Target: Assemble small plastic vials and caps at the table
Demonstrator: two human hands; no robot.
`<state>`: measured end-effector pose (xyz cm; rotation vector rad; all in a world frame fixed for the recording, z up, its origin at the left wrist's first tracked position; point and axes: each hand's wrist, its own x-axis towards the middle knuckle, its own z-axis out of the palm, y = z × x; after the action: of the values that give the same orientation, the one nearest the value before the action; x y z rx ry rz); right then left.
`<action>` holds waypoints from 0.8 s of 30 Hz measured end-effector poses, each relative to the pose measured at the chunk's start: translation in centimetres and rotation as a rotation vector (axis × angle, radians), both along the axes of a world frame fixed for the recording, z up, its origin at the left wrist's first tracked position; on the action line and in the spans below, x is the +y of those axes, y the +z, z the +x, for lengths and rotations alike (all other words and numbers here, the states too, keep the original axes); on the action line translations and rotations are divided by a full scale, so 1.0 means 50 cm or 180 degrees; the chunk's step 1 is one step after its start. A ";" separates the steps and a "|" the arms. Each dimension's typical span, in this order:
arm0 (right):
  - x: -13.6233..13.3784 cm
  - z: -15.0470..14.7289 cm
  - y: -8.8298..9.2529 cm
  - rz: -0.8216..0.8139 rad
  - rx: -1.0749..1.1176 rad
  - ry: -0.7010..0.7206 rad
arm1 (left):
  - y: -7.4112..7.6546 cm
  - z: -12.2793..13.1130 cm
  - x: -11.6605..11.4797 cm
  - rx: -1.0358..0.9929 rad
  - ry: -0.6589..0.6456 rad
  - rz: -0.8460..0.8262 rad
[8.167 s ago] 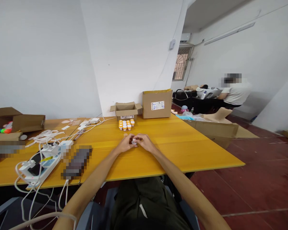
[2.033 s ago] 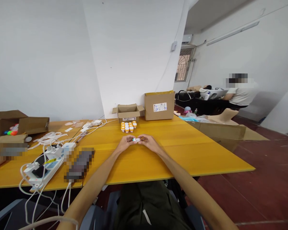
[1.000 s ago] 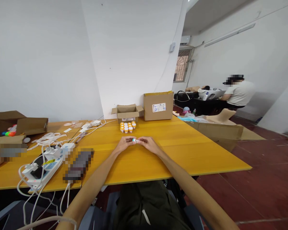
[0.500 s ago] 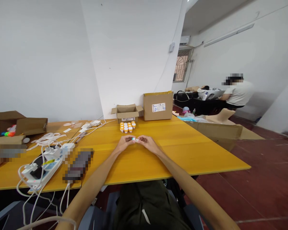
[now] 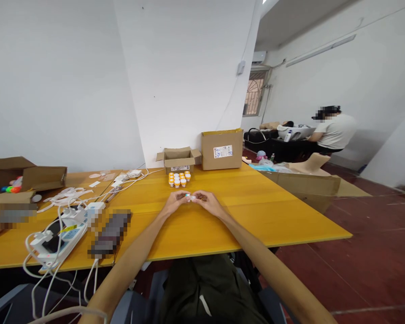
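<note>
Over the yellow wooden table (image 5: 243, 211), my left hand (image 5: 174, 203) and my right hand (image 5: 208, 203) meet fingertip to fingertip. Pinched between them is a small white-and-teal piece (image 5: 189, 197), too small in the view to name. Both hands are closed on it, each from its own side, fingers curled. Just beyond my hands stands a tight group of several small white-lidded jars (image 5: 177, 183) with orange bands. Behind the jars is an open cardboard box (image 5: 178, 158); its inside bottom is hidden.
A taller closed carton (image 5: 222, 150) stands right of the open box. To the left lie a power strip (image 5: 76, 236) with plugs and cables, a phone (image 5: 111, 231), and another open box (image 5: 45, 177). A person (image 5: 335, 130) sits far right, beyond a floor carton (image 5: 303, 189).
My hands stay in the same place. The fingers and the small piece between them have shifted very slightly.
</note>
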<state>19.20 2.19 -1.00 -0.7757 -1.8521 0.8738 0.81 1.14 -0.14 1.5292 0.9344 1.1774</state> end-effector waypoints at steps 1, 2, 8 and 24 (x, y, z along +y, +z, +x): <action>-0.001 0.000 0.001 -0.0011 0.0004 0.0021 | 0.000 0.000 0.000 -0.0002 0.0002 0.0007; -0.003 0.000 0.002 -0.0019 0.0007 0.0034 | 0.000 0.000 0.000 -0.0001 0.0002 0.0018; -0.006 0.001 0.006 -0.0103 0.0005 0.0026 | -0.003 -0.001 0.002 0.0007 -0.0017 0.0100; -0.004 0.000 0.001 -0.0001 0.0173 0.0116 | 0.003 0.000 -0.003 0.0059 -0.0144 0.0036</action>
<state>19.18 1.99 -0.95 -0.7136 -1.8234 0.9097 0.83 1.02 -0.01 1.5650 0.9022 1.1398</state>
